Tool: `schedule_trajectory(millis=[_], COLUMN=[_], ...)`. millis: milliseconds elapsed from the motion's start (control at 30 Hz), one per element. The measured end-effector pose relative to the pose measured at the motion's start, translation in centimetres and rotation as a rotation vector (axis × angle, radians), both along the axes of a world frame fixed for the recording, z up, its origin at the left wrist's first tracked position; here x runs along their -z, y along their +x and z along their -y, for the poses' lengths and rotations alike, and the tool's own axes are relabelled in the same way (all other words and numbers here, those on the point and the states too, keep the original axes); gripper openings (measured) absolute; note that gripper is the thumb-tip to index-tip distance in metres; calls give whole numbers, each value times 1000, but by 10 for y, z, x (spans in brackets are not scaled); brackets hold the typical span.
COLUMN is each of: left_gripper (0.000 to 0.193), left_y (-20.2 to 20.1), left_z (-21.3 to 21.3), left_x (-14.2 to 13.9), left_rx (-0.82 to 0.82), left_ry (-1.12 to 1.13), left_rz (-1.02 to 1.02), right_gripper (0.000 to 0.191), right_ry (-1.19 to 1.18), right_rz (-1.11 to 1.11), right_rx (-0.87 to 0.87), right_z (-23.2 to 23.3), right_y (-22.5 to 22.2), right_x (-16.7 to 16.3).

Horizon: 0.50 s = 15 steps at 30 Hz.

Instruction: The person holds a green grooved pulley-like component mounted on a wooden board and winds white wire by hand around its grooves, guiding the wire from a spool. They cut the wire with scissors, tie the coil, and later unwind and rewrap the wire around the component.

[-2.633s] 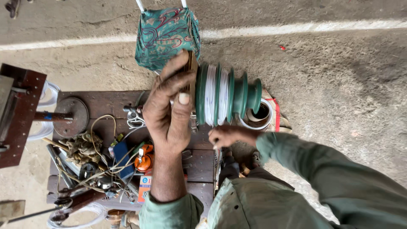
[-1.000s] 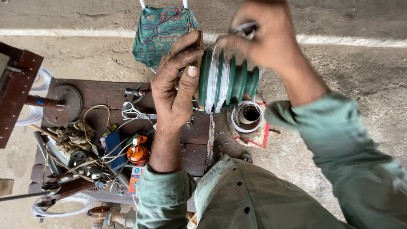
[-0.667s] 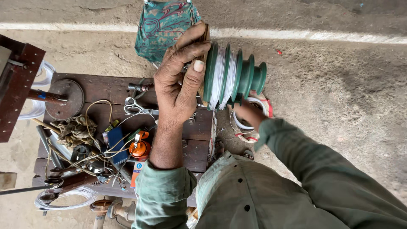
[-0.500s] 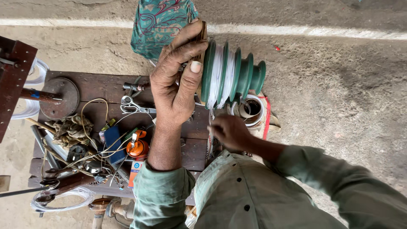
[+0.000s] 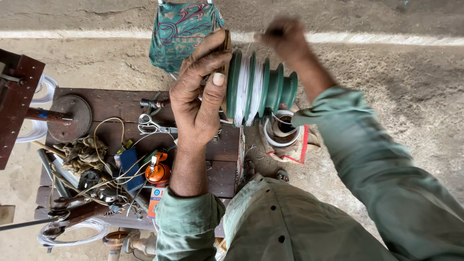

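My left hand [image 5: 200, 94] grips the wooden end plate of a green stepped winding former [image 5: 263, 89], held up sideways in front of me. White wire [image 5: 247, 92] fills two of its grooves. My right hand [image 5: 285, 38] is raised above and beyond the former, blurred, fingers pinched together; a thin strand between them cannot be made out. A spool of white wire [image 5: 282, 130] sits on the ground just below the former.
A dark wooden bench [image 5: 116, 104] at left carries scissors [image 5: 150, 124], an orange tool [image 5: 157, 171], a rag, wires and metal rods. A teal patterned cloth bag [image 5: 181, 29] hangs ahead. A rusty metal frame [image 5: 17, 96] stands far left. Concrete ground lies to the right.
My right hand rose from low beside the spool to above the former's far side, circling as in the earlier frames. The left hand and the former have stayed in place.
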<state>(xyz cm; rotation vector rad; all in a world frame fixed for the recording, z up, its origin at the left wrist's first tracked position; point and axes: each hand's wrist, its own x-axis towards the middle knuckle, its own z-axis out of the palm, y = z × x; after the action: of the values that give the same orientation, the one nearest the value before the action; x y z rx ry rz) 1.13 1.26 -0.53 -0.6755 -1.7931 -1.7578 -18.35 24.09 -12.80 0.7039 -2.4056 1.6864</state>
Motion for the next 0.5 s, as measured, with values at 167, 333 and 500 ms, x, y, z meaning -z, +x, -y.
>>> schedule_trajectory(millis=[167,333,500], left_gripper=[21,22,24], left_y=[-1,1,-2], left_z=[2,4,2], left_x=[1,2,1], left_rx=[19,-40,-54], left_ry=[0,-50,-68], left_rz=[0,-6,-14], right_gripper=[29,26,23], right_ry=[170,515,688], right_rz=[735,237,-854], right_rx=[-84,-156,-274], right_z=[11,55,28], right_y=[131,213,227], right_x=[133,85,-67])
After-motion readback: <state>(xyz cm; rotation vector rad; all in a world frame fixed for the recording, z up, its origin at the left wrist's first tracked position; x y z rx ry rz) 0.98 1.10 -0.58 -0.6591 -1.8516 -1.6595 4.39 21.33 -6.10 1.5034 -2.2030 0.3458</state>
